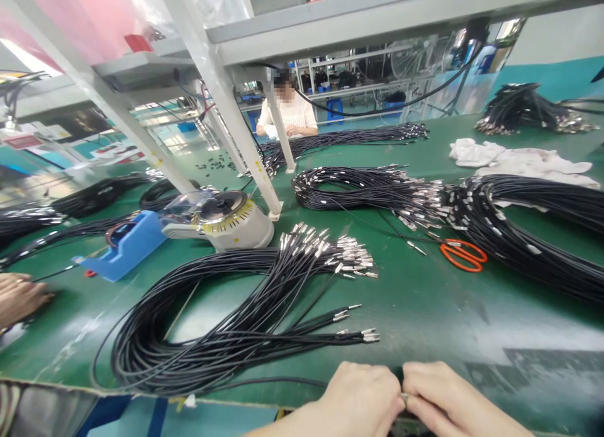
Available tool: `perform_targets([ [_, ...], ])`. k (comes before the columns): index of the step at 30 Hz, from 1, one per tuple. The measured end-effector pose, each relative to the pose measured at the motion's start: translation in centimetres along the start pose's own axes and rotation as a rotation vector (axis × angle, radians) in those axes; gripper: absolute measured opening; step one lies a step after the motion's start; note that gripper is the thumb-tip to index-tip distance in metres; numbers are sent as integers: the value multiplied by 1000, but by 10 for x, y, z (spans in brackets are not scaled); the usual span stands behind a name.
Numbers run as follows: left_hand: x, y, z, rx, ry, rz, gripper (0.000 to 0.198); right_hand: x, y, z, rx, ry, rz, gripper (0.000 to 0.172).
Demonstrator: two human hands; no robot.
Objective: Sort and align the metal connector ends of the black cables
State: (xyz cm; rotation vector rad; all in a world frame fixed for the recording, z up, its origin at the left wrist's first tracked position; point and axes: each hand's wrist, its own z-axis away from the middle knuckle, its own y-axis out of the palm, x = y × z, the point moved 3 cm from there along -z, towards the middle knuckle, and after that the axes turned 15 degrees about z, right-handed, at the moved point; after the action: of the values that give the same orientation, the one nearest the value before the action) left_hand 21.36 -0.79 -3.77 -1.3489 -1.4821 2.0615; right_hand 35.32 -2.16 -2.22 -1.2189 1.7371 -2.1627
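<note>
Close together at the bottom of the head view are my left hand [361,396] and my right hand [438,396], both closed with fingertips meeting. A black cable [283,380] runs along the table edge into my left hand. Between the fingertips a small metallic piece [404,397] shows; my right fingers pinch at it, and most of it is hidden. Just beyond my hands lies a looped bundle of black cables [155,323] with silver metal ends, a few ends pointing right.
A blue tape dispenser [127,245] and a round white tape machine [240,226] stand behind the bundle. More cable bundles [358,188], orange-handled scissors [463,255] and white gloves [514,157] lie farther back. Another person's hand [21,297] is at left; a person [287,113] sits opposite.
</note>
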Motion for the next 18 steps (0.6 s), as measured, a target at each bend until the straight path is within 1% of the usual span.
perform_targets([
  [4, 5, 5, 0, -8, -16, 10, 13, -6, 4, -1, 6, 9, -21, 27],
  [7, 7, 11, 2, -48, 2, 55, 13, -10, 8, -1, 21, 24, -18, 27],
  [9, 7, 8, 5, -94, 32, 109, 10, -11, 10, -1, 27, 38, -11, 27],
  [10, 7, 4, 8, -136, 46, 133, 11, -11, 10, -1, 12, 46, -2, 26],
  [11, 6, -3, 12, -193, 61, 144, 19, -12, 9, -2, -18, 55, 12, 26],
  [14, 12, -31, 32, -379, 57, 76, 55, -16, 3, -5, -142, 78, 77, 25],
  [16, 24, -51, 50, -440, -21, -37, 66, -21, -1, -9, -158, 76, 128, 25],
  [18, 41, -65, 71, -438, -167, -157, 75, -31, -3, -15, -151, 73, 201, 23],
])
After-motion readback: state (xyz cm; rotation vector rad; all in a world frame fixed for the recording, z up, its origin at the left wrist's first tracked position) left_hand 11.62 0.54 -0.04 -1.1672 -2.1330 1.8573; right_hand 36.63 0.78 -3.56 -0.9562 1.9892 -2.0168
